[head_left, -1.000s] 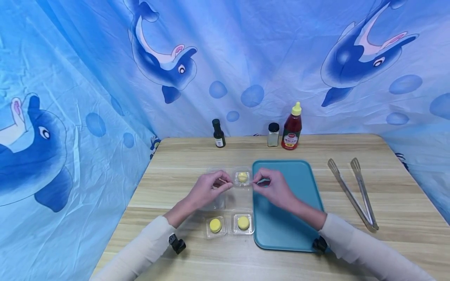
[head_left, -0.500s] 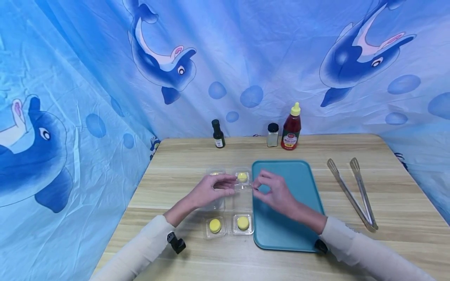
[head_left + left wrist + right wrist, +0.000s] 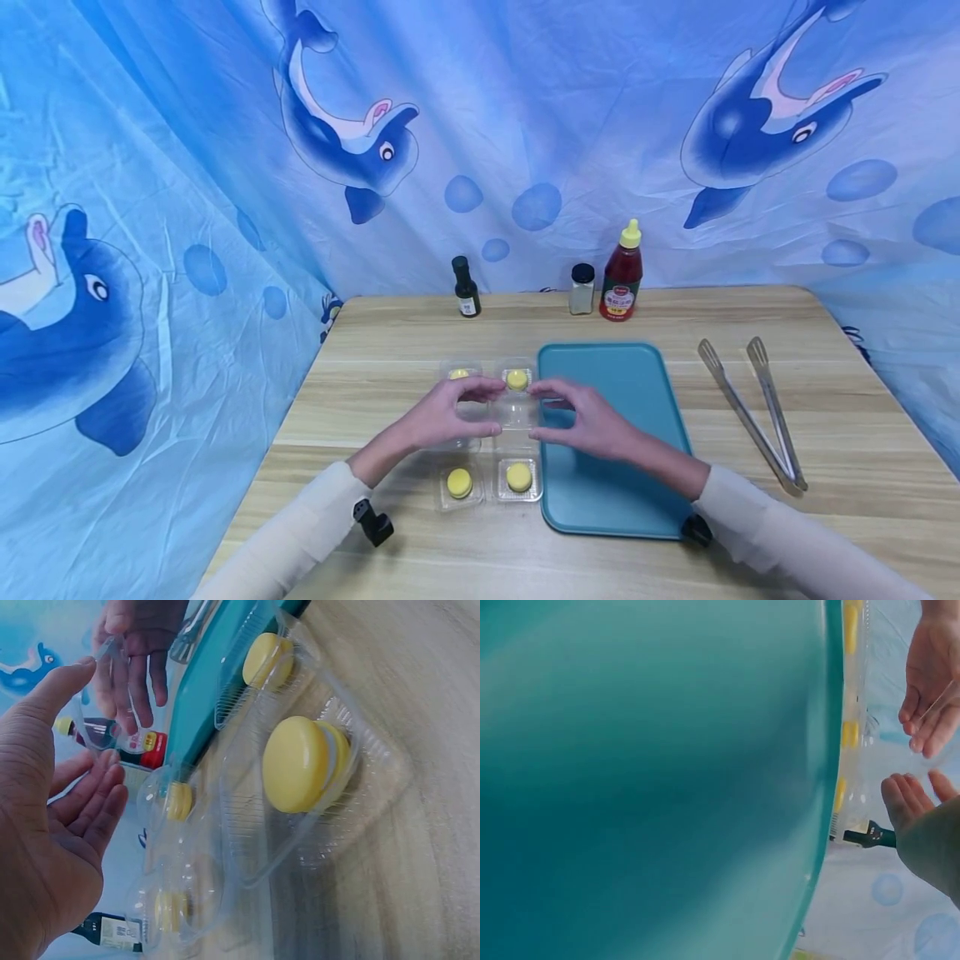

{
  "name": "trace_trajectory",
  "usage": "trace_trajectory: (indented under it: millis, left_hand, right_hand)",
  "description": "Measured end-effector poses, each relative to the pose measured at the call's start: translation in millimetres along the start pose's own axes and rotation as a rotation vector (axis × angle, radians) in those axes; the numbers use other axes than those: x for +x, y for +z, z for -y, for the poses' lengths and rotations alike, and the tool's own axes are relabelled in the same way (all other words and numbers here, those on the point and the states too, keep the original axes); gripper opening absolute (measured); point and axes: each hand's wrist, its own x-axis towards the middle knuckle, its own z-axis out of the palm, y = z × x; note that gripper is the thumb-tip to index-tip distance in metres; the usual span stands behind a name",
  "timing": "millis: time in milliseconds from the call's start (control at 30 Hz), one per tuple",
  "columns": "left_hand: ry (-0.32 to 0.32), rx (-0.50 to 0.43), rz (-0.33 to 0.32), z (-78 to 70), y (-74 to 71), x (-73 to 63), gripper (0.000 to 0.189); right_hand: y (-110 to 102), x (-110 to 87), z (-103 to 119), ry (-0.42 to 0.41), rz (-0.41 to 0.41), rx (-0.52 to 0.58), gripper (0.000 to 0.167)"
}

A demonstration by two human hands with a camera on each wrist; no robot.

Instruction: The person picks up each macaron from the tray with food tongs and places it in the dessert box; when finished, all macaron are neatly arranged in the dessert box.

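Note:
Between both hands stands the raised clear plastic lid of the far right clamshell box, whose yellow macaron lies just beyond. My left hand holds its left side, thumb at the near edge and fingertips at the far one. On the opposite side my right hand has it in the same way. In the left wrist view, the lid's thin edge meets the left thumb and fingertips. Two open boxes with a left macaron and a right macaron lie nearer. My left hand partly covers a far left macaron.
A teal tray lies right of the boxes, under my right forearm. Metal tongs rest farther right, spread apart. Along the back stand a dark bottle, a black-capped jar and a red sauce bottle. A dolphin-printed curtain hangs behind.
Both hands have shifted slightly nearer the body, and their thumbs and fingers have spread from pinching close together to spanning the lid. The lid now shows upright between them.

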Motion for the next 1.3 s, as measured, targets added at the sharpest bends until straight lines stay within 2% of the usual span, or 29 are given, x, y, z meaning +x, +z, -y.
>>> trace_trajectory:
  millis: [100, 200, 367, 467, 533, 733, 833, 967, 1300]
  left_hand:
    - [0.024, 0.017, -0.015, -0.5, 1.2, -1.6, 0.07]
    - [0.078, 0.065, -0.03, -0.1, 2.9, -2.8, 0.074]
    - [0.222, 0.219, -0.06, 1.8, 5.4, -3.7, 0.078]
    - [0.277, 0.285, -0.072, 1.2, 6.5, -5.9, 0.08]
    - [0.29, 0.32, -0.069, 0.9, 7.4, -8.0, 0.082]
    - [0.262, 0.404, -0.024, -1.9, 11.4, -14.6, 0.085]
    - [0.272, 0.456, 0.008, -2.6, 14.4, -17.4, 0.083]
    - [0.301, 0.511, 0.035, -2.8, 18.7, -20.6, 0.083]
    - [0.243, 0.601, 0.119, -1.6, 29.5, -28.3, 0.086]
  right_hand:
    - [-1.0, -1.8, 0.0, 0.064, 0.029, 0.054, 0.066]
    - [-0.9, -2.7, 0.8, 0.081, 0.025, 0.063, 0.068]
    - [1.5, -6.3, 0.7, 0.07, 0.003, 0.027, 0.073]
    - [3.4, -9.5, 1.1, 0.045, -0.001, 0.004, 0.075]
    - [4.8, -12.0, 1.8, 0.029, -0.004, -0.031, 0.076]
    - [9.5, -19.5, 5.7, -0.032, -0.025, -0.168, 0.074]
    - [12.1, -23.7, 7.5, -0.066, -0.028, -0.211, 0.074]
    - [15.7, -29.2, 8.6, -0.053, -0.018, -0.259, 0.073]
    - [27.0, -39.5, 6.4, -0.074, 0.034, -0.333, 0.072]
